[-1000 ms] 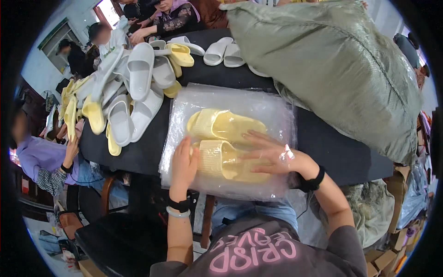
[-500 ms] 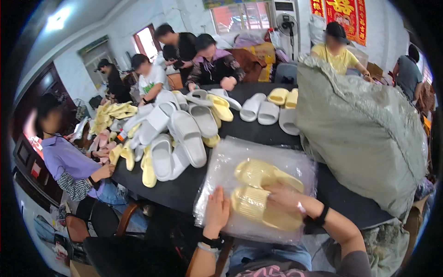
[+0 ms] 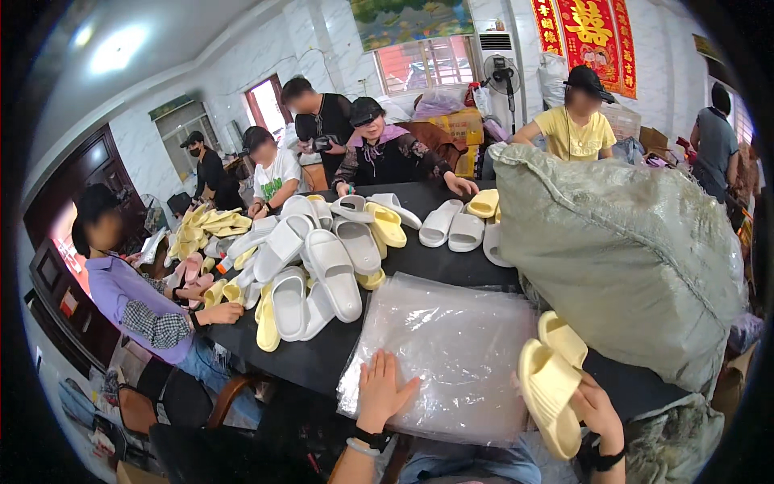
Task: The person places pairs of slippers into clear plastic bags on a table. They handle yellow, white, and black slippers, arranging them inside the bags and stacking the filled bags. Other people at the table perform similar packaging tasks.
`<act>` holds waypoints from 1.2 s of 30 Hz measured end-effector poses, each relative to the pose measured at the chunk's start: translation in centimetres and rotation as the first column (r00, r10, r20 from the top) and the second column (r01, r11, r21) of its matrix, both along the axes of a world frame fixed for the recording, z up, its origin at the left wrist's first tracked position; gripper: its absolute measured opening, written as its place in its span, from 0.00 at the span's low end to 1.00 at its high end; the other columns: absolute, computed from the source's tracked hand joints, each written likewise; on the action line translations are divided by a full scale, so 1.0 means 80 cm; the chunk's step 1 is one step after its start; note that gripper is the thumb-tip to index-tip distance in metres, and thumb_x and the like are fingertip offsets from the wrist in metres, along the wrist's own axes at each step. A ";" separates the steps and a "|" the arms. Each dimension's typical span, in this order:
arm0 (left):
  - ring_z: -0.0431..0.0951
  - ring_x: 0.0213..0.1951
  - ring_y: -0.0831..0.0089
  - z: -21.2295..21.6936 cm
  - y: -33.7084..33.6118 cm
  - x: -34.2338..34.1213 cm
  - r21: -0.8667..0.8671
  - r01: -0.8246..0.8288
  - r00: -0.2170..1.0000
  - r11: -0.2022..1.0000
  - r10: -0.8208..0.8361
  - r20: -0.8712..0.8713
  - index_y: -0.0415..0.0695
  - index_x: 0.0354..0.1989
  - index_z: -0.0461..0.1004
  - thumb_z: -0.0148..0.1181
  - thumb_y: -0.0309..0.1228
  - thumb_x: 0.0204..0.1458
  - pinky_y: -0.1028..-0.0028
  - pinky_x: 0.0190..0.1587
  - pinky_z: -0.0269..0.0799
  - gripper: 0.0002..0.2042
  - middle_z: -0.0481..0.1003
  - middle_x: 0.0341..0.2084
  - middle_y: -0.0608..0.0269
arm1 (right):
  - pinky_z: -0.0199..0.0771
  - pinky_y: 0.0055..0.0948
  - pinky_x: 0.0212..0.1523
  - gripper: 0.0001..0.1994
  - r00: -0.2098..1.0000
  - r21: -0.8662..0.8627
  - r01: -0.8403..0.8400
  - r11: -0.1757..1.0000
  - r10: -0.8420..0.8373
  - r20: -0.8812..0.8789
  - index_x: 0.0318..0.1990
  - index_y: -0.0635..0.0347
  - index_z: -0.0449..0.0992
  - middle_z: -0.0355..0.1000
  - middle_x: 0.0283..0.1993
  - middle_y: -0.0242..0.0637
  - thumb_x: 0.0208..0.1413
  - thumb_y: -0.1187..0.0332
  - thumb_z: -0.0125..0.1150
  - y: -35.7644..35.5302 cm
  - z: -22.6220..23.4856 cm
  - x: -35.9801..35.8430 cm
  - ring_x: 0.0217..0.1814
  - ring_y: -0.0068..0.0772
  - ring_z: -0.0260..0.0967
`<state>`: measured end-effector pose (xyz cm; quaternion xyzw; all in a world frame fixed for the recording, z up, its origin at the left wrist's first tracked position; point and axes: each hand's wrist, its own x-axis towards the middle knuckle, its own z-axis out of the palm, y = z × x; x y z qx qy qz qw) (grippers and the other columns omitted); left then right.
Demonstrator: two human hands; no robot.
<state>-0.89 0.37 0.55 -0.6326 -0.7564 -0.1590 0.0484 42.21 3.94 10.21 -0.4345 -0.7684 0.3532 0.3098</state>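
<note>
- Yellow slippers point(image 3: 552, 387): I see the pair at the right edge of the bags, tilted and overlapping, one nearer me and the other partly behind it.
- Right hand point(image 3: 598, 407): fingers bent against the right side of the nearer slipper, holding the pair; I cannot tell from my camera whether they grip both slippers directly.
- Left hand point(image 3: 384, 393): open and flat, thumb well apart from the fingers, palm down, grasping nothing, pressed on the near left part of the bags.
- Stack of clear plastic bags point(image 3: 451, 347): lying flat and glossy on the black table point(image 3: 290, 367), in front of the wearer.
- Heap of grey and yellow slippers point(image 3: 330, 274): just beyond and left of the bags.
- Large grey-green sack point(image 3: 613, 258): bulging on the table's right side, beyond the held pair.
- Co-worker in a purple shirt point(image 3: 133, 302): at the table's left, a hand near some yellow slippers there.
</note>
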 end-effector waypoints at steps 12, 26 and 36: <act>0.58 0.68 0.49 -0.016 -0.007 -0.001 0.087 0.053 0.985 0.995 -0.038 -0.167 0.41 0.64 0.66 0.56 0.56 0.53 0.47 0.68 0.47 0.36 0.63 0.64 0.44 | 0.75 0.41 0.50 0.07 0.984 0.507 -0.178 0.844 0.154 0.089 0.36 0.66 0.78 0.68 0.60 0.55 0.53 0.71 0.58 -0.045 0.125 -0.110 0.53 0.54 0.72; 0.54 0.70 0.52 -0.013 -0.010 -0.002 -0.019 0.017 0.991 1.000 -0.019 -0.131 0.42 0.64 0.66 0.57 0.42 0.53 0.48 0.71 0.42 0.30 0.59 0.68 0.50 | 0.56 0.50 0.66 0.22 0.970 0.414 -0.219 0.883 0.154 0.186 0.59 0.57 0.70 0.63 0.64 0.52 0.57 0.62 0.59 0.022 -0.058 -0.211 0.68 0.54 0.57; 0.71 0.52 0.51 0.067 -0.014 0.037 0.247 0.182 0.921 0.952 -0.253 0.297 0.40 0.50 0.74 0.56 0.26 0.53 0.58 0.53 0.68 0.15 0.70 0.52 0.47 | 0.48 0.46 0.72 0.31 0.999 0.174 0.002 0.985 -0.007 0.033 0.67 0.75 0.55 0.55 0.69 0.62 0.61 0.63 0.51 0.030 -0.116 -0.164 0.72 0.61 0.50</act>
